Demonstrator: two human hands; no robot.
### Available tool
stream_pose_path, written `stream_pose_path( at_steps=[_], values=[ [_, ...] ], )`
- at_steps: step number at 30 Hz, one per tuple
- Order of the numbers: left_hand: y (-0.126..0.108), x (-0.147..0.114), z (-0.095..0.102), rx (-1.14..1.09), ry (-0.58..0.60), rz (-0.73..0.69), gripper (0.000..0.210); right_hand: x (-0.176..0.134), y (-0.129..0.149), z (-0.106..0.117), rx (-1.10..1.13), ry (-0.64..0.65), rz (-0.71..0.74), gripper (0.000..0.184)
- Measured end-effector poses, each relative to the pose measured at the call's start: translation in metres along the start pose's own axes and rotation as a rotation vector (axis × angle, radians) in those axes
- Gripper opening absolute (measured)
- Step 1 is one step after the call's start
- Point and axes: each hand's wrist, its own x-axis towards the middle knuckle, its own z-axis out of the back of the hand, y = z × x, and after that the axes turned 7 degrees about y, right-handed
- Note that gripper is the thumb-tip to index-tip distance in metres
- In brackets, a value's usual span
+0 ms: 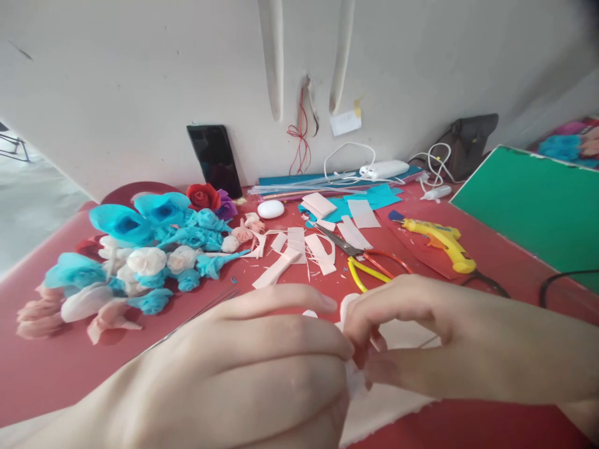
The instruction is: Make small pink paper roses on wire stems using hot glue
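Close to the camera, my left hand [262, 368] and my right hand [421, 337] meet with bent fingers. A small whitish piece of crepe paper [354, 381] shows between their fingertips, both hands closed on it. Most of that piece is hidden behind the left fingers. Under the hands lies a larger pale sheet of crepe paper [381, 415]. Just beyond them are scissors [365, 255] with one red and one yellow handle, blades toward cut pale paper strips [294, 243]. A yellow hot glue gun [440, 242] lies beyond my right hand.
Blue, white and pink paper flowers [147, 260] are heaped at left on the red table [28, 374]. A black phone [215, 159] leans on the wall. A white case [270, 209], blue paper [374, 196], a white power strip [384, 169] and a green board [533, 212] lie farther back.
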Motion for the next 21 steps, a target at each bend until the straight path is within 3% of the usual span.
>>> stream_pose_path(
  at_steps=[2, 5, 11, 16, 21],
  values=[
    [0.000, 0.001, 0.000, -0.023, 0.116, -0.054, 0.023, 0.001, 0.001, -0.001, 0.021, 0.003, -0.016, 0.014],
    [-0.003, -0.001, -0.003, -0.061, 0.160, -0.080, 0.023, 0.003, 0.001, -0.002, 0.063, 0.025, -0.025, 0.015],
    [-0.002, -0.011, -0.011, -0.079, 0.007, -0.040, 0.029, 0.006, 0.002, -0.002, 0.152, 0.049, -0.024, 0.019],
    [0.000, -0.012, -0.009, -0.069, 0.072, -0.081, 0.027, 0.006, 0.003, -0.002, 0.170, 0.098, -0.079, 0.020],
    [0.001, -0.019, -0.014, -0.050, -0.009, -0.056, 0.019, 0.008, 0.003, -0.003, 0.209, 0.081, -0.094, 0.020]
  ],
)
